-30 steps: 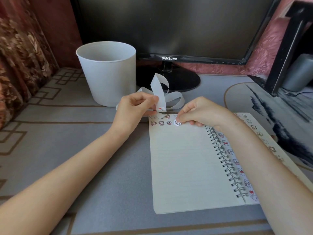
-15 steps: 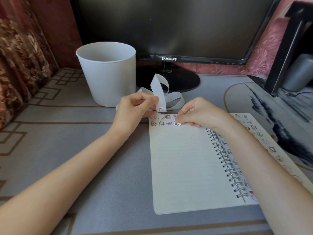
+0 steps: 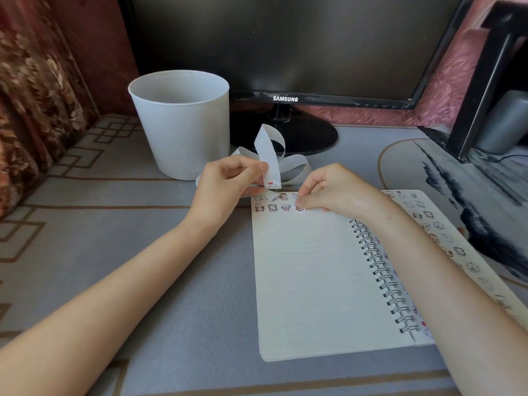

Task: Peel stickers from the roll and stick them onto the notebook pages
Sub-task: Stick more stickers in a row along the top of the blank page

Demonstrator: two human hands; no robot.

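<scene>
Soft, bright daylight fills the scene, with no hard glare. The notebook page (image 3: pixel 308 275) is the brightest patch, its ruled lines nearly washed out, and the sticker strip (image 3: pixel 265 152) shows clean white. The forearms (image 3: pixel 120 292) throw faint, blurred shadows on the grey tabletop (image 3: pixel 85 247). The monitor screen (image 3: pixel 285 44) is dark with a dull haze of reflection. Wide-angle bending bows the monitor's bezel and tilts the black post (image 3: pixel 485 87) at the right edge. The stickers (image 3: pixel 273 207) on the page are too small to read.
</scene>
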